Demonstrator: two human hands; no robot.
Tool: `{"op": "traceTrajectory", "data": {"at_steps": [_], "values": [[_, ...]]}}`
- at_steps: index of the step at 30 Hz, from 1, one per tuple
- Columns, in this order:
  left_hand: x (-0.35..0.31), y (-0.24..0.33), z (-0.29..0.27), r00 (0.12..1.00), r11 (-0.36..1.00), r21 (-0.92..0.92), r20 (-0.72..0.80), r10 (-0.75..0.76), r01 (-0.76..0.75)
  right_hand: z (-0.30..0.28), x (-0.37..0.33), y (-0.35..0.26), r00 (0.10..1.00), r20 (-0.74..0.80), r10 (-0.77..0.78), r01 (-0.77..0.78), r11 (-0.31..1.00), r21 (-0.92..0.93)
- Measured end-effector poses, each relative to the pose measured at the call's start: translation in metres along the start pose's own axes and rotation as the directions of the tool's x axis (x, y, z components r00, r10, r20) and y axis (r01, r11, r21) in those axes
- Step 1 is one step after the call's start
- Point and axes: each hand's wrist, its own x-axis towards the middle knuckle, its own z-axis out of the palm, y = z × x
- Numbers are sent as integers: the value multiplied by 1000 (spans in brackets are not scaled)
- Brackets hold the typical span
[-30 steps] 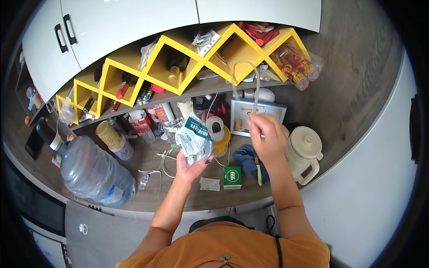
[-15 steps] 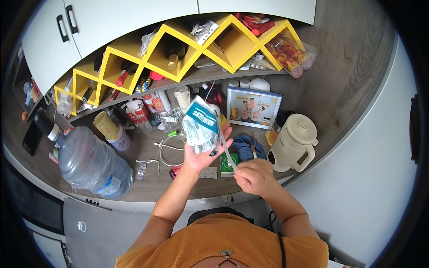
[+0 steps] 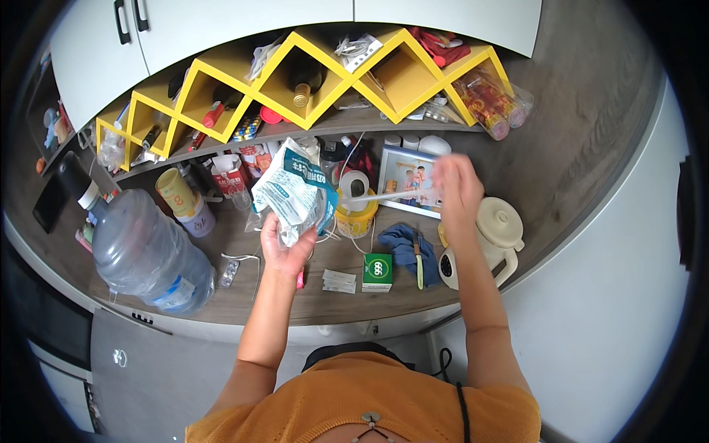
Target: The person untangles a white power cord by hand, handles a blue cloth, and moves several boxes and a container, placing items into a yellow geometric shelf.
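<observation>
My left hand [image 3: 286, 249] is closed around the lower end of a crumpled white and teal plastic packet [image 3: 292, 188], lifted above the worktop. From beside the packet a pale narrow strip [image 3: 384, 196] stretches sideways to my right hand [image 3: 459, 188]. That hand is blurred by motion, its fingers drawn together at the strip's end, in front of a framed photo [image 3: 388, 166]. Whether the strip joins the packet cannot be made out. Behind the strip stands a yellow tub [image 3: 356, 221] with a white paper roll [image 3: 354, 184] on top.
On the worktop stand a green box [image 3: 377, 272], a blue cloth [image 3: 399, 244] with a green-handled knife [image 3: 419, 267], and a cream electric jug [image 3: 499, 225]. A large water bottle [image 3: 151, 244] lies at left. Above hangs a yellow zigzag rack [image 3: 336, 96].
My left hand has moved left with the packet, its fingers now closed around it. My right hand has risen up and to the right, drawing the strip out nearly level.
</observation>
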Motion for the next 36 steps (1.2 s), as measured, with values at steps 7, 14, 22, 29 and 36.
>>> {"op": "traceTrajectory", "data": {"at_steps": [7, 14, 22, 29, 36], "values": [[-7, 14, -11, 980, 986, 140, -165, 111, -88, 51, 114, 63, 913, 262, -314, 408, 679, -610], [-4, 27, -19, 963, 969, 200, -197, 184, -145, 91, 187, 104, 921, 382, -81, 368, 504, -781], [-3, 51, -40, 946, 933, 284, -171, 274, -219, 111, 215, 116, 884, 373, 281, 235, 421, -876], [-13, 76, -46, 906, 891, 438, -321, 277, -117, 93, 217, 131, 833, 512, 212, 301, 602, -740], [-36, 102, -51, 930, 914, 394, -293, 223, -95, 42, 98, 60, 946, 265, -189, 313, 750, -582]]}}
